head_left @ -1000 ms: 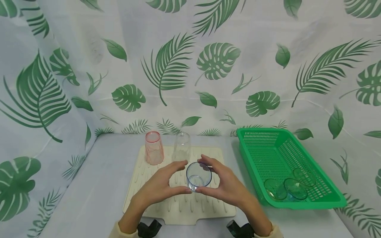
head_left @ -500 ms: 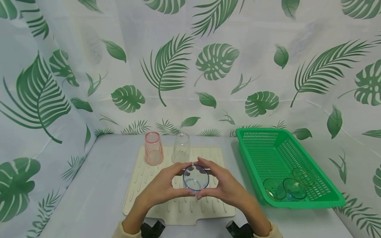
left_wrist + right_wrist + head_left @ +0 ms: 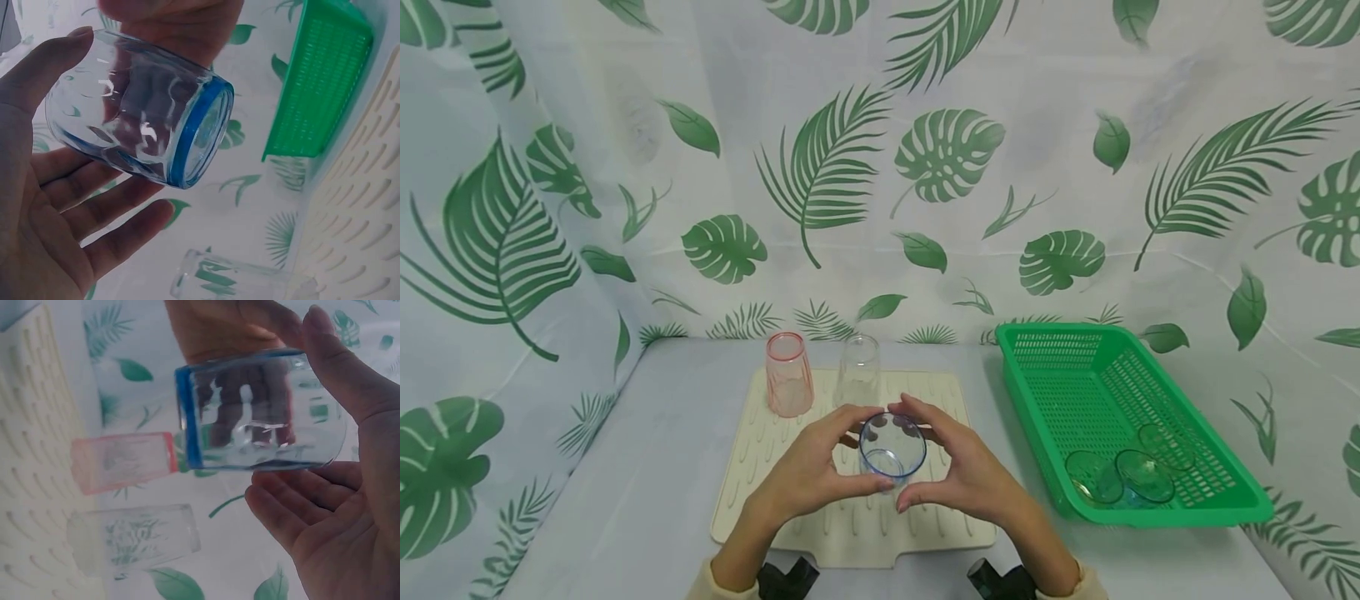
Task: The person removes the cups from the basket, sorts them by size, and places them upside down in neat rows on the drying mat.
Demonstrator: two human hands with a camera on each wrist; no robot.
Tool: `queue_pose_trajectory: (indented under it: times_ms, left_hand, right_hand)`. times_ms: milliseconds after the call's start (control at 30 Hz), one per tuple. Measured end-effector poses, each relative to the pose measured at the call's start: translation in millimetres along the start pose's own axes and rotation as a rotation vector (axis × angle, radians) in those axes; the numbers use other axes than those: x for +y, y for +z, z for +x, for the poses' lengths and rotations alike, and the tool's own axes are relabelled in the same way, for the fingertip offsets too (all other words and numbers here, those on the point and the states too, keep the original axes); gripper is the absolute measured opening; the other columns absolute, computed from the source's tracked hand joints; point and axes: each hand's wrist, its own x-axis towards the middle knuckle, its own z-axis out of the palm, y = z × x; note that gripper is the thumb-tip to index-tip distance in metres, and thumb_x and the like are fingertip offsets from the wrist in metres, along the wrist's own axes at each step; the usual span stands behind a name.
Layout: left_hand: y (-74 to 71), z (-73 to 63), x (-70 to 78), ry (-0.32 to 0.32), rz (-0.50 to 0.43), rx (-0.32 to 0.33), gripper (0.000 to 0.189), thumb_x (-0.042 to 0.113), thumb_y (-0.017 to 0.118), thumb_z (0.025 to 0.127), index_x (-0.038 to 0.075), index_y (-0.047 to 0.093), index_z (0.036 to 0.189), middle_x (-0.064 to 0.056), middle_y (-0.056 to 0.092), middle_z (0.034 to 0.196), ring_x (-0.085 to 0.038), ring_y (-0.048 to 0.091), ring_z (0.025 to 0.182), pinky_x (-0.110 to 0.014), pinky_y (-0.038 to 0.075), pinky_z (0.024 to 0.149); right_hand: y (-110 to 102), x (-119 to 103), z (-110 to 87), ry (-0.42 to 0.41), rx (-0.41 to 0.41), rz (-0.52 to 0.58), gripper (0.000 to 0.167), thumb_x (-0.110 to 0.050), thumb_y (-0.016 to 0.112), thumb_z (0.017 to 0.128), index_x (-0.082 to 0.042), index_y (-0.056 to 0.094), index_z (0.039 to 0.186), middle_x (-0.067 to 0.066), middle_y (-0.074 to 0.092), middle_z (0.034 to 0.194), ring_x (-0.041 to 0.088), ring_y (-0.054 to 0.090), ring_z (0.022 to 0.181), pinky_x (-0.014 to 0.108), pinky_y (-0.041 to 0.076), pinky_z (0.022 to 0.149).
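Observation:
Over the cream drying mat (image 3: 857,542), a clear glass tumbler (image 3: 891,450) with a blue band at its base (image 3: 197,134) is raised, mouth tipped toward me. My left hand (image 3: 808,462) grips its side, thumb at the rim and fingers beneath in the left wrist view. From the other side my right hand (image 3: 966,467) surrounds it loosely; its fingers reach the far side while the thumb stands off the glass in the head view. On the mat's back part stand a pink-tinted glass (image 3: 788,383) and a clear glass (image 3: 858,367).
To the right sits a green plastic basket (image 3: 1045,358) with perforated walls. Several greenish glasses (image 3: 1142,475) lie in its near end. A white, leaf-printed sheet (image 3: 955,50) hangs behind the white tabletop (image 3: 625,467).
Both hands have brought the tumbler slightly left, and the left fingers have closed in around it. The right thumb has come away from the glass. The standing glasses have not moved.

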Motion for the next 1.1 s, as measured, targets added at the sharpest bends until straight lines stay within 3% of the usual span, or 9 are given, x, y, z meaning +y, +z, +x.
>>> queue_pose_trajectory:
  times_ms: [200,367,533,767,1100]
  left_hand:
    - [-1.1,1.1,1.6,0.03,0.003,0.029,0.07,0.033,0.086,0.079,0.016,0.055,0.139,0.003,0.065,0.125,-0.016,0.067,0.103,-0.03,0.061,0.086]
    - [-0.2,1.1,1.0,0.032,-0.003,0.027,0.07,0.033,0.085,0.079,0.018,0.054,0.14,0.006,0.065,0.123,-0.02,0.068,0.103,-0.034,0.061,0.086]
    - [0.6,0.9,1.1,0.045,0.002,0.027,0.069,0.033,0.084,0.08,0.017,0.054,0.14,0.004,0.065,0.122,-0.016,0.067,0.103,-0.036,0.061,0.086]
    - [-0.3,-0.7,2.8,-0.011,-0.015,0.026,0.07,0.032,0.086,0.079,0.019,0.055,0.14,0.01,0.064,0.123,-0.015,0.067,0.106,-0.037,0.061,0.089]
    - [-8.9,-8.3,-1.8,-0.014,-0.006,0.045,0.07,0.032,0.086,0.079,0.02,0.054,0.14,0.002,0.066,0.126,-0.017,0.067,0.104,-0.034,0.06,0.089]
  right_hand:
    - [11.9,23.5,-3.3,0.13,-0.084,0.179,0.092,-0.022,0.09,0.074,-0.015,0.041,0.151,0.007,0.058,0.143,0.017,0.06,0.128,0.031,0.053,0.105]
    - [33.2,41.8,-8.4,0.146,-0.161,0.311,0.07,-0.015,0.083,0.082,-0.008,0.05,0.144,0.011,0.065,0.133,0.016,0.065,0.119,0.031,0.054,0.102]
    - [46.1,46.0,-11.0,0.134,-0.14,0.337,0.057,-0.014,0.078,0.088,-0.004,0.054,0.139,0.015,0.069,0.124,0.011,0.069,0.111,0.029,0.057,0.097]
    - [51.9,46.2,-13.0,0.122,-0.11,0.398,0.06,-0.001,0.075,0.086,-0.002,0.052,0.141,0.019,0.066,0.129,0.012,0.068,0.114,0.029,0.056,0.098]
    - [44.0,49.0,-16.9,0.1,-0.034,0.424,0.052,0.001,0.072,0.088,0.004,0.051,0.136,0.023,0.065,0.124,0.008,0.067,0.11,0.026,0.057,0.096]
